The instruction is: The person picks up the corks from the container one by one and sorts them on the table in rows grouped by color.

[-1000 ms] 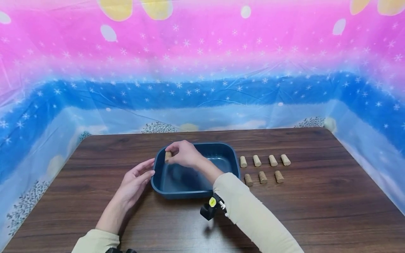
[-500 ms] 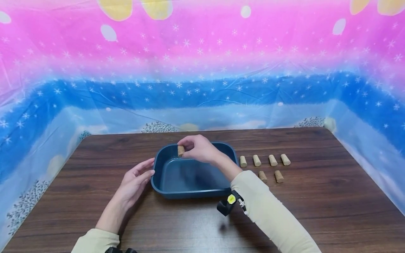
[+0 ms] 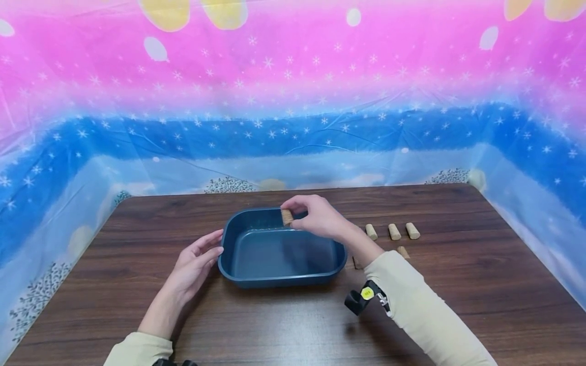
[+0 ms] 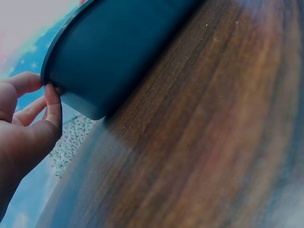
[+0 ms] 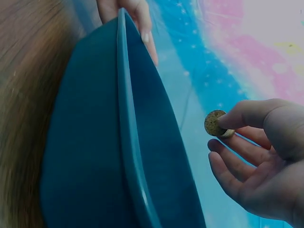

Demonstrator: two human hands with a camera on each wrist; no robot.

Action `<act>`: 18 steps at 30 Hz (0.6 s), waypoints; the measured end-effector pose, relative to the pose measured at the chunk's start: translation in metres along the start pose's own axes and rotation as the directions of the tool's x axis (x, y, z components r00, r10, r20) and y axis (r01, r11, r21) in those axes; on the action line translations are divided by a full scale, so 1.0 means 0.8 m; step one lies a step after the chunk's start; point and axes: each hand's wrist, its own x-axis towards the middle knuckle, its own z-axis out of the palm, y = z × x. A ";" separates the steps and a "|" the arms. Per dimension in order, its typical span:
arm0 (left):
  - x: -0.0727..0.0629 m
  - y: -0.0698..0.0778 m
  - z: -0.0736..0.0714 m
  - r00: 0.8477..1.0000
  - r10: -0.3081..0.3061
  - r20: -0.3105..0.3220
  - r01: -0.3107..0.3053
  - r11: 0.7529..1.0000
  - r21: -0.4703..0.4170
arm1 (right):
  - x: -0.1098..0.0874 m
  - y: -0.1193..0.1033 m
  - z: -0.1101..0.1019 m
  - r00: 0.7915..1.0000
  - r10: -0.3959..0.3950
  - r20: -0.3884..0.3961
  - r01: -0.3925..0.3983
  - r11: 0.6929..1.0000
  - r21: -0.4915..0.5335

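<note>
A dark blue rectangular basin [image 3: 274, 278] stands on the table, its bare inside bottom showing. My right hand [image 3: 318, 218] pinches a tapered cork stopper [image 3: 287, 217] between thumb and fingers, over the basin's back rim in the head view. In the right wrist view the round end of the cork stopper [image 5: 215, 123] faces the camera, and the other fingers are spread loosely below. My left hand [image 3: 194, 262] touches the basin's left rim with thumb and fingertips. The left wrist view shows these fingertips at the rim, against the outer wall of the basin [image 4: 109, 57].
Right of the basin, several cork stoppers [image 3: 394, 232] lie in two rows on the brown wooden table [image 3: 480, 279]. My right forearm partly hides them. A pink and blue patterned cloth [image 3: 293, 132] hangs behind and at both sides of the table.
My right hand has moved right along the back of the basin, carrying the cork stopper from the back left corner. The left hand and the basin stay in place.
</note>
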 end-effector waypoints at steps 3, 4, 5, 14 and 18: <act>0.000 0.000 0.000 1.000 -0.003 0.000 0.003 1.000 -0.009 | -0.008 0.010 -0.011 1.000 0.002 -0.016 -0.002 1.000 -0.004; 0.000 0.000 0.001 1.000 -0.004 0.000 0.004 1.000 -0.009 | -0.011 0.014 -0.014 1.000 0.004 -0.023 -0.004 1.000 -0.003; 0.000 0.000 0.001 1.000 -0.006 -0.001 0.006 1.000 -0.010 | -0.014 0.018 -0.018 1.000 0.002 -0.028 -0.002 1.000 -0.004; 0.001 0.001 0.001 1.000 -0.004 -0.001 0.004 1.000 -0.011 | -0.042 0.053 -0.050 0.997 0.011 -0.077 -0.012 1.000 -0.014; 0.001 0.000 0.000 1.000 -0.006 0.002 0.006 1.000 -0.007 | -0.055 0.066 -0.059 0.995 0.045 -0.083 -0.044 0.999 0.017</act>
